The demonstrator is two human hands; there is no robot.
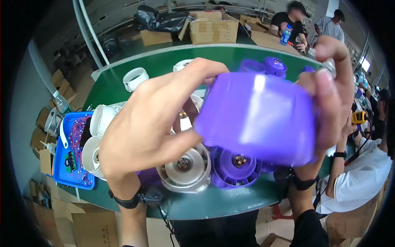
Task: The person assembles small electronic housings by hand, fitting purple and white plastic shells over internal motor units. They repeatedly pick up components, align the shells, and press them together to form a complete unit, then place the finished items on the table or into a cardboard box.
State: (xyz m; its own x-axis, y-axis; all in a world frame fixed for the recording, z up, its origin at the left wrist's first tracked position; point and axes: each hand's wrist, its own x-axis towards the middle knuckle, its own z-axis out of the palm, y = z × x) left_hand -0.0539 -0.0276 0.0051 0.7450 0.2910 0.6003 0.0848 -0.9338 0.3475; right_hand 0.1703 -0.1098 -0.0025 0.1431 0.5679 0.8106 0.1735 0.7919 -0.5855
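L hand (pixel 142 119) & R hand (pixel 331 103) are gripping a purple housing (pixel 255 119) btwn them, fingers part-curled round opp. sides; it's being held up over the green table (pixel 205 208), w/ a white motor unit (pixel 184 165) & purple motor unit (pixel 222 173) sitting below.

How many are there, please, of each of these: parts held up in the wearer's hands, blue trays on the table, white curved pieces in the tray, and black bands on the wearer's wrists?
Purple part, between left hand and right hand: 1
Blue tray: 1
White curved piece, in the tray: 1
Black wristbands, one per wrist: 2
Total: 5
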